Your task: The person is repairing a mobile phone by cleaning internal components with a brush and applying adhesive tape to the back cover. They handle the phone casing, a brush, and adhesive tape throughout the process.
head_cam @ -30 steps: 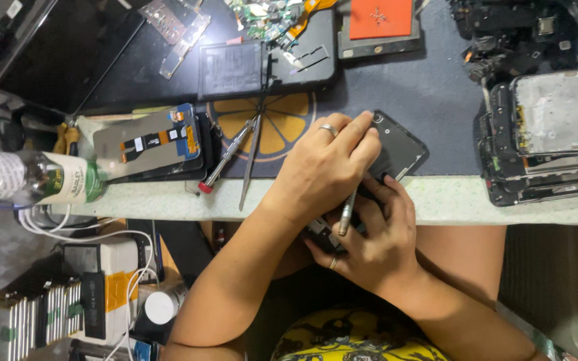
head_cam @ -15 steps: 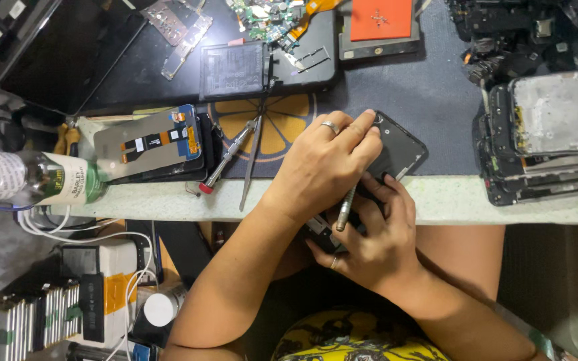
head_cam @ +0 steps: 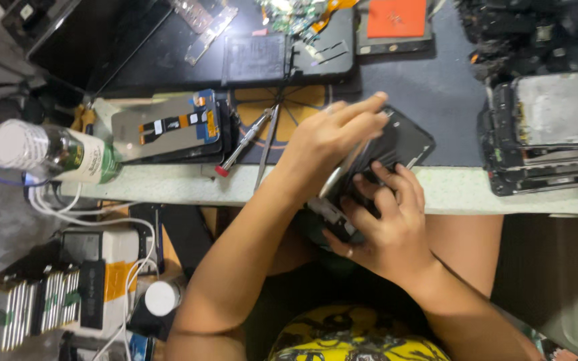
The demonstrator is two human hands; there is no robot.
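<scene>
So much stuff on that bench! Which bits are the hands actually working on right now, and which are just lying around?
In hand:
left hand
right hand
dark phone, gripped by both
thin silver tool against it

Lying about:
red-tipped screwdriver
tweezers
screen panel
plastic bottle
stacked phone frames
orange-backed part

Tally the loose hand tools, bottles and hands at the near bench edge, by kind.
Screwdriver with red tip: 1
Tweezers: 1
Bottle with white cap: 1
Dark phone held by both hands: 1
Hands, left hand and right hand: 2
Total: 6
</scene>
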